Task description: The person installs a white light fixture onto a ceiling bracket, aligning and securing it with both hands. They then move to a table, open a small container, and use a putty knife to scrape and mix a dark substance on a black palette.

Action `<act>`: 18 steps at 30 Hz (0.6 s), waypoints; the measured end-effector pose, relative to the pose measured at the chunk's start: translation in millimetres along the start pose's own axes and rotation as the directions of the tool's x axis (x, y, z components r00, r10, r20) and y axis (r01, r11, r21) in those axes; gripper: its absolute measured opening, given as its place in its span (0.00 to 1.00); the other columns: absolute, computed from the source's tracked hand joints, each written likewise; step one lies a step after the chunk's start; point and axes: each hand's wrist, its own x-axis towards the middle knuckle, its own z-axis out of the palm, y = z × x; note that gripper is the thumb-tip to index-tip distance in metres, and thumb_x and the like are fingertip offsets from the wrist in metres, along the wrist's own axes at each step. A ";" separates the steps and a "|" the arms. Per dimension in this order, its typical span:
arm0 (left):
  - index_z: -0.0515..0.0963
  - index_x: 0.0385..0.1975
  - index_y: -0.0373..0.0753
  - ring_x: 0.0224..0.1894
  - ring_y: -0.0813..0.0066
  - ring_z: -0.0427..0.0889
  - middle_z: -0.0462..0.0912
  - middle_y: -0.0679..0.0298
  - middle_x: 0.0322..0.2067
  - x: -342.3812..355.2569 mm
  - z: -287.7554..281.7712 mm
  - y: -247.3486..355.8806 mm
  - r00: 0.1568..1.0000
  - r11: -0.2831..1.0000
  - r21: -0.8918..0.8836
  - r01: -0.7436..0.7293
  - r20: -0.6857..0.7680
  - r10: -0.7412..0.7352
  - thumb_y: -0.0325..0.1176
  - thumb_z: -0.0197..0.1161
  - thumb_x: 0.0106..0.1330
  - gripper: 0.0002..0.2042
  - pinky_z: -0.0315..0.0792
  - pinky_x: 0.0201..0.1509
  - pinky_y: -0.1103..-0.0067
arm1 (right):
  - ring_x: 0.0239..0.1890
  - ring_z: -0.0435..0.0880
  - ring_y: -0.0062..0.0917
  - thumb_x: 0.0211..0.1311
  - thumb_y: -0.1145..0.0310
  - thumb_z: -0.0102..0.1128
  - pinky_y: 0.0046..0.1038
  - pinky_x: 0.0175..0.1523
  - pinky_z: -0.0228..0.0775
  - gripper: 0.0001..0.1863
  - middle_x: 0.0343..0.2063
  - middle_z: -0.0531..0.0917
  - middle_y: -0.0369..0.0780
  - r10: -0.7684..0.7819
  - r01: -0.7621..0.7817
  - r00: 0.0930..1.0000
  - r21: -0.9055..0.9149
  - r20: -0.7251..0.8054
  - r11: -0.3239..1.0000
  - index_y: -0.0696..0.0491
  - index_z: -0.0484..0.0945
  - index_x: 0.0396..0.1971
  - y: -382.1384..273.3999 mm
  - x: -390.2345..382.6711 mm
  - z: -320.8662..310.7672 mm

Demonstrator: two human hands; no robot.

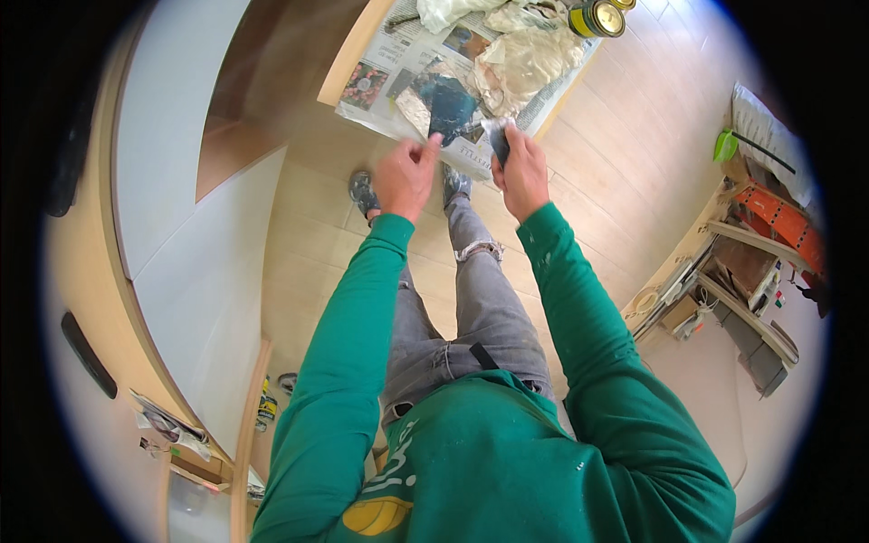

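My left hand (pixel 405 178) is closed in a pinch at the lower corner of a dark blue, flat, roughly rectangular piece (pixel 451 107) with pale smears round it. What kind of thing it is, I cannot make out. My right hand (pixel 525 176) grips a putty knife (pixel 497 140) with a dark handle, its pale, blurred blade pointing up and left toward the blue piece. Both hands are over the near edge of a low table covered with newspaper (pixel 385 56). Crumpled whitish plastic sheeting (pixel 529 68) lies just beyond them.
Yellow-and-dark tins (pixel 597 18) stand at the table's far right corner. A tall pale cabinet panel (pixel 195 235) rises on my left. At right, cluttered shelves (pixel 747 308) hold an orange metal piece (pixel 783 222). My shoes (pixel 455 184) are on the tiled floor below the table.
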 end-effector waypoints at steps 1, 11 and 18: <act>0.80 0.30 0.34 0.27 0.56 0.84 0.84 0.53 0.25 0.5 -0.3 10.4 0.996 0.998 -0.029 -0.052 -0.070 0.050 0.50 0.70 0.65 0.21 0.77 0.35 0.62 | 0.13 0.66 0.16 0.78 0.57 0.49 0.21 0.16 0.53 0.17 0.17 0.74 0.34 -0.005 0.004 1.000 -0.032 -0.024 0.999 0.53 0.74 0.33 6.2 -10.6 -11.7; 0.67 0.57 0.41 0.45 0.46 0.86 0.85 0.48 0.43 62.7 22.5 61.7 0.991 0.935 0.340 -0.102 0.115 0.066 0.43 0.78 0.55 0.33 0.79 0.47 0.59 | 0.17 0.70 0.12 0.77 0.58 0.54 0.16 0.19 0.58 0.11 0.20 0.76 0.32 0.055 -0.055 0.998 0.025 -0.024 0.998 0.51 0.77 0.40 45.4 -29.2 -29.1; 0.72 0.52 0.39 0.46 0.50 0.86 0.84 0.52 0.43 50.3 26.0 70.3 1.000 0.948 0.319 0.015 0.021 -0.023 0.40 0.79 0.54 0.29 0.79 0.48 0.59 | 0.20 0.73 0.16 0.76 0.61 0.53 0.22 0.25 0.63 0.13 0.20 0.77 0.33 0.054 -0.054 0.998 0.003 -0.008 0.999 0.55 0.78 0.38 56.5 -27.7 -40.6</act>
